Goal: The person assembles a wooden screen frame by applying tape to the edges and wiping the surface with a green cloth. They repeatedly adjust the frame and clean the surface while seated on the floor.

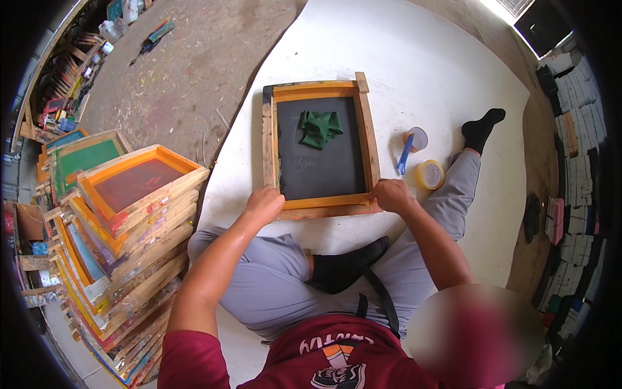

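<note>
Far left on my feed: a shelf point(65, 84) crowded with containers and oddments, at the edge of a paint-spotted floor point(201, 58). Next, near the person's left knee, a tall stack of wooden frames point(159, 236), green and reddish-brown panels near its top. Then a white sheet point(236, 172) spread on the floor, the person seated on it, one leg folded, one stretched out.

The left hand point(265, 202) has its grip curled around the near left corner of a wooden screen frame point(371, 152). This lies on the white sheet before the person, orange along its inner edges, its dark mesh point(324, 181) bearing pale lettering. A crumpled green cloth point(319, 128) rests on the mesh, toward the far side. The right hand point(392, 194) holds the near right corner, grip narrow, fingers folded in.

Right of that I log two tape rolls point(420, 176), a slim blue tool point(405, 154) against the farther one; perhaps a cutter, too small for me to be sure. Beyond, a black-socked foot point(481, 133); far right, stacked pale bundles point(575, 253).
</note>
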Tool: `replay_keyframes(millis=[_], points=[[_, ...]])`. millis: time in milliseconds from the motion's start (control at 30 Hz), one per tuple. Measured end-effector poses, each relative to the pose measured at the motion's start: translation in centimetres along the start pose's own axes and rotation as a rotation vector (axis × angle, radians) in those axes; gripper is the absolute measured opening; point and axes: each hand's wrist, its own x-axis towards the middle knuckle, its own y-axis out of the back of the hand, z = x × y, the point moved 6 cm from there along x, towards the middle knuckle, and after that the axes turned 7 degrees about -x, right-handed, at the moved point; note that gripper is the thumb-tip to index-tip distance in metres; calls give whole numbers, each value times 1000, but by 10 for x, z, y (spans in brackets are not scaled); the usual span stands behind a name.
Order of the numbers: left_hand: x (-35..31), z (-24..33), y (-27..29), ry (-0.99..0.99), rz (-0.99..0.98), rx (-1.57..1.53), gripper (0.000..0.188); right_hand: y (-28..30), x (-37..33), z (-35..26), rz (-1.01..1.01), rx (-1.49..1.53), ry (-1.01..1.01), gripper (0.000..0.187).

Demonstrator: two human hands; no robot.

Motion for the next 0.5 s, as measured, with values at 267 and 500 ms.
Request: replay_keyframes(millis=[267, 500], points=[[11, 2, -7, -9, -29, 39, 13, -9, 11, -4, -39, -70, 71, 19], [17, 7, -12, -51, -103, 123, 14, -16, 22, -16, -207, -190, 72, 16]])
